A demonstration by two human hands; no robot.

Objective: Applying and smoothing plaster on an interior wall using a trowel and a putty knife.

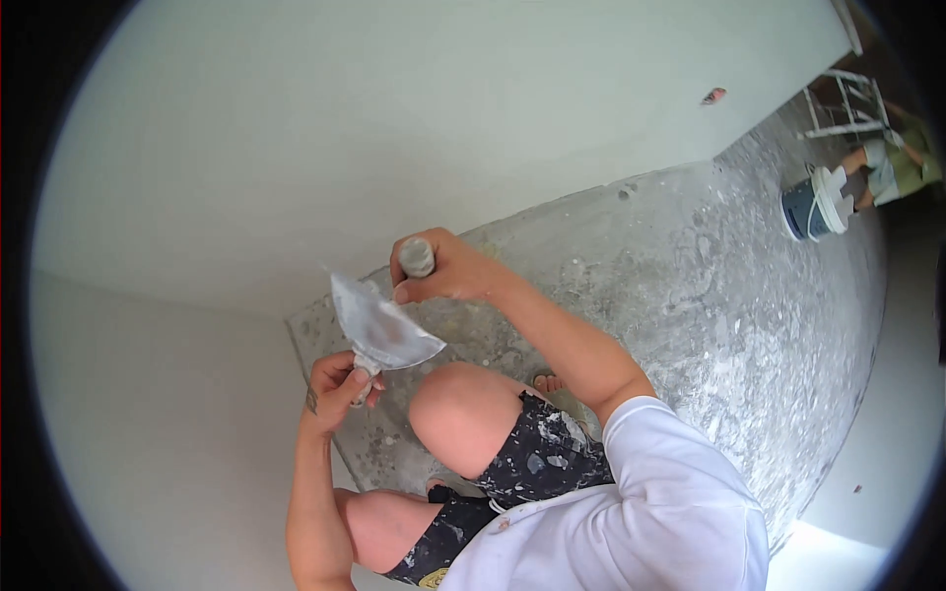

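I am crouching by a pale wall corner. My left hand [337, 391] is closed round the short handle of a wide putty knife [386, 327], whose grey metal blade fans upward and bears whitish smears. Just beyond the blade, my right hand [448, 264] grips a second tool by its thick, rounded handle [417, 258], coated in grey-white residue. This tool's working end is hidden behind my fingers and the other blade, so I cannot tell its kind. The handle's butt points up. Whether the two tools touch is unclear.
A smooth pale wall [424, 108] rises ahead, with a small reddish hole [713, 97] in it. The concrete floor [690, 286] is splattered white. At far right stand a dark bucket [813, 205], a ladder [849, 106] and another person [895, 167].
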